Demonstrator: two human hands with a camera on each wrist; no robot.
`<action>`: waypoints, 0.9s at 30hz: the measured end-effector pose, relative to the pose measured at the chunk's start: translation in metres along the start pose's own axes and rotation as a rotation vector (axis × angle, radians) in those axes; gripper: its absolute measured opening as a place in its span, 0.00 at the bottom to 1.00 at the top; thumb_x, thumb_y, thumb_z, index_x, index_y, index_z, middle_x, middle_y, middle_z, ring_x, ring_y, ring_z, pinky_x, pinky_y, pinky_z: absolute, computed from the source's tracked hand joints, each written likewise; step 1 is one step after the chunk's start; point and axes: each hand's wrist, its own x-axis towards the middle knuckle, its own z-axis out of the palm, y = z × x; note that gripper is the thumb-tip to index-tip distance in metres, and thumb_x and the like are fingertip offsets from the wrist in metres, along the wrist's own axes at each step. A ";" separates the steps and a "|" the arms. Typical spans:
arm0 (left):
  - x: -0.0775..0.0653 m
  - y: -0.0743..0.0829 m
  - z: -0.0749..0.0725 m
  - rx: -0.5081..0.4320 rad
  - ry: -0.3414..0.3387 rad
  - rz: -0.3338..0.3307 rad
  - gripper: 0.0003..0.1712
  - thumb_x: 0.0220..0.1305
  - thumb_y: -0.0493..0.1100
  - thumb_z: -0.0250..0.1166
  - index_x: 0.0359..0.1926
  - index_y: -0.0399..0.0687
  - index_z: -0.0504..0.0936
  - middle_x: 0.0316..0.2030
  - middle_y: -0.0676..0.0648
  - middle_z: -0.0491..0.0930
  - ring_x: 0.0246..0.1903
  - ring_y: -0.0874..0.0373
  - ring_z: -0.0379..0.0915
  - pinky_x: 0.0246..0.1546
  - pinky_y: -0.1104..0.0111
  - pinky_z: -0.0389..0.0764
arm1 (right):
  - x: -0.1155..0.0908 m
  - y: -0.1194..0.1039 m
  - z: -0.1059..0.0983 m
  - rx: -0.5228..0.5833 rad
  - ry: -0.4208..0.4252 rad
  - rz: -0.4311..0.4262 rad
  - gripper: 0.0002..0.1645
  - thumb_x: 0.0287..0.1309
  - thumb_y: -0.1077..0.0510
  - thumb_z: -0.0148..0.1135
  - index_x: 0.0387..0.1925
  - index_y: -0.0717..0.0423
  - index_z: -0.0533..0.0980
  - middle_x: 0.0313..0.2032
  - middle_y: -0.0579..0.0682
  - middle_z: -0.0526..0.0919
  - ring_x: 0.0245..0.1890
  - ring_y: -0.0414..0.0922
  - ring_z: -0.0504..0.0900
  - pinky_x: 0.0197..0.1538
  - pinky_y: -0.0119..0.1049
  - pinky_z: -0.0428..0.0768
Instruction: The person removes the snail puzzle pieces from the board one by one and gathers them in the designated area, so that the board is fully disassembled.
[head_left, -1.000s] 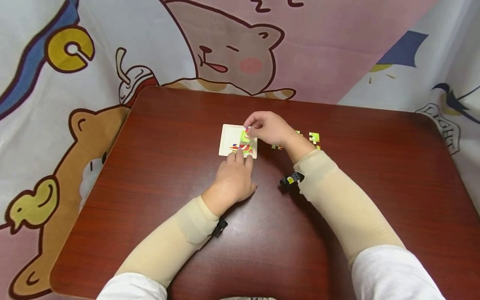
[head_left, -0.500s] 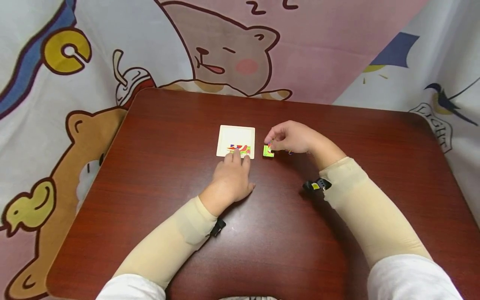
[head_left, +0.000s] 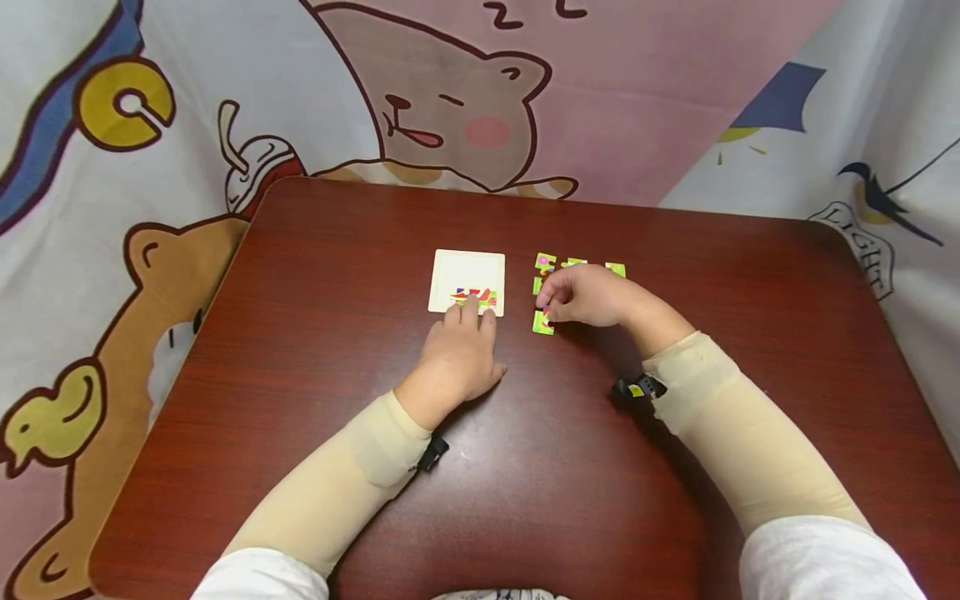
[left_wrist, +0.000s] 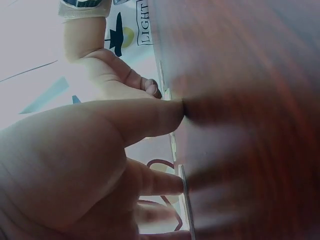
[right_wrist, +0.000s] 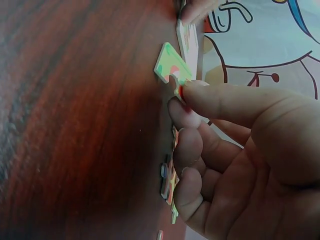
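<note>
A pale square puzzle tray [head_left: 433, 283] lies near the middle of the table, with red, green and blue puzzle pieces [head_left: 482, 297] along its near side. My left hand [head_left: 457, 354] rests its extended fingers on that near edge and those pieces, covering part of them. To the right of the tray, my right hand [head_left: 592, 296] pinches a light green puzzle piece [right_wrist: 170, 62] between thumb and index finger. In the right wrist view its red part shows at the fingertips. The other fingers of that hand are curled.
Several loose puzzle pieces, among them one with a pink flower [head_left: 546, 262] and a green one [head_left: 616, 269], lie behind and partly under my right hand. The dark red wooden table [head_left: 525, 467] meets a cartoon-printed curtain [head_left: 600, 100] at its back and sides.
My right hand has carried the green puzzle piece from over the tray to its right, then slightly toward me. More loose pieces show now. My left hand has stayed on the tray edge.
</note>
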 end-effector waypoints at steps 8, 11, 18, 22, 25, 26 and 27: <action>0.001 0.000 -0.001 -0.033 -0.014 -0.002 0.50 0.70 0.65 0.69 0.80 0.41 0.65 0.81 0.44 0.56 0.74 0.36 0.57 0.61 0.50 0.77 | 0.000 -0.003 0.003 -0.040 0.014 -0.009 0.06 0.61 0.67 0.72 0.39 0.56 0.85 0.29 0.45 0.85 0.31 0.42 0.78 0.39 0.40 0.75; 0.001 0.001 -0.001 -0.020 -0.015 -0.002 0.49 0.70 0.66 0.68 0.79 0.41 0.66 0.80 0.44 0.58 0.74 0.36 0.58 0.62 0.50 0.76 | 0.000 -0.004 0.004 -0.055 0.019 0.003 0.07 0.60 0.68 0.72 0.39 0.56 0.85 0.28 0.45 0.85 0.31 0.42 0.78 0.39 0.39 0.75; 0.002 0.000 -0.001 0.013 -0.006 -0.002 0.48 0.70 0.67 0.67 0.79 0.42 0.67 0.81 0.44 0.57 0.72 0.37 0.60 0.62 0.50 0.77 | 0.004 -0.009 0.002 -0.109 0.066 -0.003 0.07 0.60 0.65 0.73 0.40 0.56 0.85 0.27 0.43 0.84 0.32 0.44 0.80 0.42 0.42 0.76; 0.004 0.001 0.000 0.034 0.003 0.004 0.49 0.70 0.68 0.66 0.78 0.42 0.68 0.80 0.44 0.58 0.71 0.36 0.62 0.61 0.51 0.78 | 0.013 -0.016 0.002 -0.136 0.141 0.014 0.06 0.62 0.60 0.74 0.41 0.53 0.85 0.30 0.44 0.85 0.34 0.45 0.81 0.44 0.44 0.77; 0.004 0.002 0.000 0.053 0.009 0.003 0.49 0.70 0.70 0.66 0.78 0.42 0.68 0.79 0.44 0.60 0.69 0.37 0.64 0.59 0.52 0.78 | 0.024 -0.028 0.006 -0.129 0.179 0.002 0.07 0.62 0.59 0.75 0.41 0.53 0.85 0.31 0.46 0.86 0.33 0.46 0.81 0.42 0.44 0.78; 0.003 0.002 0.001 0.056 0.012 0.004 0.50 0.69 0.70 0.66 0.78 0.42 0.68 0.79 0.44 0.60 0.68 0.38 0.65 0.59 0.52 0.78 | 0.028 -0.032 0.007 -0.126 0.185 -0.007 0.07 0.62 0.58 0.74 0.42 0.53 0.85 0.31 0.46 0.86 0.33 0.46 0.81 0.42 0.44 0.78; 0.003 0.003 0.001 0.058 0.016 0.007 0.50 0.69 0.70 0.66 0.78 0.42 0.68 0.79 0.43 0.60 0.67 0.38 0.66 0.58 0.52 0.79 | 0.033 -0.037 0.009 -0.122 0.185 -0.023 0.08 0.62 0.58 0.74 0.42 0.54 0.85 0.32 0.46 0.86 0.34 0.46 0.81 0.43 0.44 0.78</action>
